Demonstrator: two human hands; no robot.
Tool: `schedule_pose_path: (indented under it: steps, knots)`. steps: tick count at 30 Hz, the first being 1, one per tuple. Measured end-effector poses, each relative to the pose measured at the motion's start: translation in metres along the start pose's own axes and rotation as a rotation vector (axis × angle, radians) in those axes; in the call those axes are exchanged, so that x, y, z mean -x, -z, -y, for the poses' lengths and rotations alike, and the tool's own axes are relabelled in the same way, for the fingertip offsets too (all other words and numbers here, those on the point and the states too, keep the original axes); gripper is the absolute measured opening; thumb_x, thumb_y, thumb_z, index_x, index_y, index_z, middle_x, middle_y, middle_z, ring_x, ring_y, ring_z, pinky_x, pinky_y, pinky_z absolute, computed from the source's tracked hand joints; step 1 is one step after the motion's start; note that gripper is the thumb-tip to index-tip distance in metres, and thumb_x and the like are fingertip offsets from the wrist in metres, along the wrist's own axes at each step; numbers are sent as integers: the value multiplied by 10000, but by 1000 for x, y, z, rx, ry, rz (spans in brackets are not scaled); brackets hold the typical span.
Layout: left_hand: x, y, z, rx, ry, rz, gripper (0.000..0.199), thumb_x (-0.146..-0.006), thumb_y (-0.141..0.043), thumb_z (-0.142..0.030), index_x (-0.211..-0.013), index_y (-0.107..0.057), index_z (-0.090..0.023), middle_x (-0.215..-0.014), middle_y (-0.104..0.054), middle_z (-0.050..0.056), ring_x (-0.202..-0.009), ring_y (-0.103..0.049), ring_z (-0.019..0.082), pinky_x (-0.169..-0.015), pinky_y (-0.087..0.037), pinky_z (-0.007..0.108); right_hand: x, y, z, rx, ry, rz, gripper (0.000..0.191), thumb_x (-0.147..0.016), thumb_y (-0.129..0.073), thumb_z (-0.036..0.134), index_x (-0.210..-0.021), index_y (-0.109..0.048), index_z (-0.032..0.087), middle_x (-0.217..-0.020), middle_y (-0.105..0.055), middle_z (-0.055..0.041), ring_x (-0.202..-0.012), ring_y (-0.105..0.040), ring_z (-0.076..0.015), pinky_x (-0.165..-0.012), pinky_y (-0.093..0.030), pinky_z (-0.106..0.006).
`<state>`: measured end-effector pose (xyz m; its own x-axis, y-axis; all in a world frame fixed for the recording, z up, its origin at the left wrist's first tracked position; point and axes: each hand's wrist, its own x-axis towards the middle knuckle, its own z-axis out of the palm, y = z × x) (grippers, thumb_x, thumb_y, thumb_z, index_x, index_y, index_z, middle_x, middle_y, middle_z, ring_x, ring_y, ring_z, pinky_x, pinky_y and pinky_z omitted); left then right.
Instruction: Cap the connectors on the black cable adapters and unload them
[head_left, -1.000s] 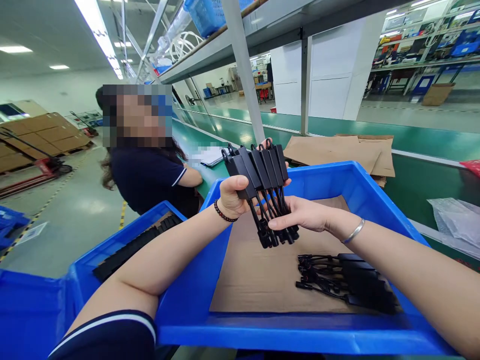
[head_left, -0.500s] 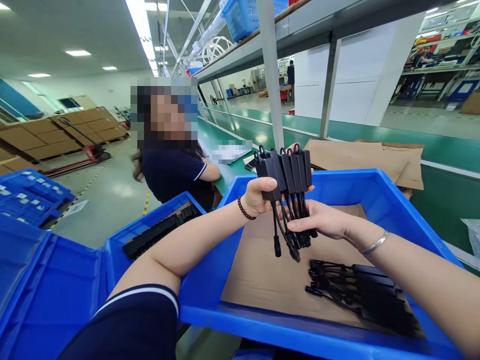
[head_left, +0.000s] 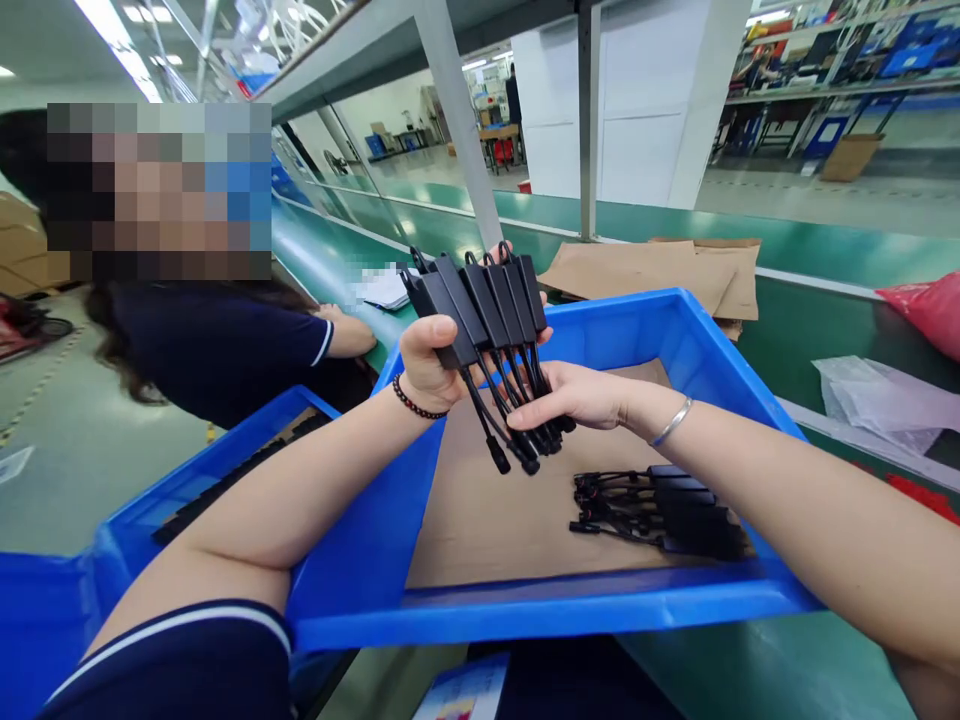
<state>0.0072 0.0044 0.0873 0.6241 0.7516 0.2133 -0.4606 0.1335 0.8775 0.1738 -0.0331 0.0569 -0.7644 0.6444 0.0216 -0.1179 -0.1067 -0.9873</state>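
Observation:
Several black adapters with short cables are fanned out side by side above a blue bin. My left hand is wrapped round them, thumb in front and fingertips showing at their far side. Their cables hang down, and my right hand is closed round these below the adapter bodies. On the brown cardboard lining the bin, another group of black adapters lies at the right, with its cable ends pointing left.
A person in a dark shirt sits at the left by the green bench. A smaller blue bin holds black parts. Cardboard sheets, a plastic bag and a metal post stand or lie beyond.
The view has swung right, so the person and bins appear further left. Both hands still hold the adapters and cables, which now tilt a little more to the left at the top.

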Motion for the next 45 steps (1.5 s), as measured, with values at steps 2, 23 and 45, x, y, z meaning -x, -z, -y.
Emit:
schedule_pose_path:
  steps: [2, 23, 45]
  knots:
    - [-1, -2, -1, 8, -61, 58, 770, -605, -621, -395, -1342, -423, -295, -1346, -519, 18, -1332, -358, 327, -948, -481, 510, 3, 3, 3, 3, -24, 12, 252, -694, -753, 267, -853, -611, 132, -829, -615, -22, -777, -588, -112, -749, -482, -231]
    - [-1, -5, -9, -39, -218, 54, 667, -615, -615, -385, -1256, -514, -232, -1184, -635, 36, -1248, -444, 351, -1026, -379, 540, 11, 33, -1, 185, -66, 65, 347, -636, -769, 211, -944, -619, 158, -959, -642, -23, -878, -598, -123, -791, -474, -249]
    - [-4, 1, -6, -29, -195, 83, 693, -615, -627, -344, -1284, -486, -235, -1146, -650, 43, -1224, -485, 341, -1005, -417, 527, 22, 48, 15, 648, -260, -71, 362, -728, -679, 471, -874, -597, 150, -827, -578, -18, -720, -484, -107, -692, -402, -257]
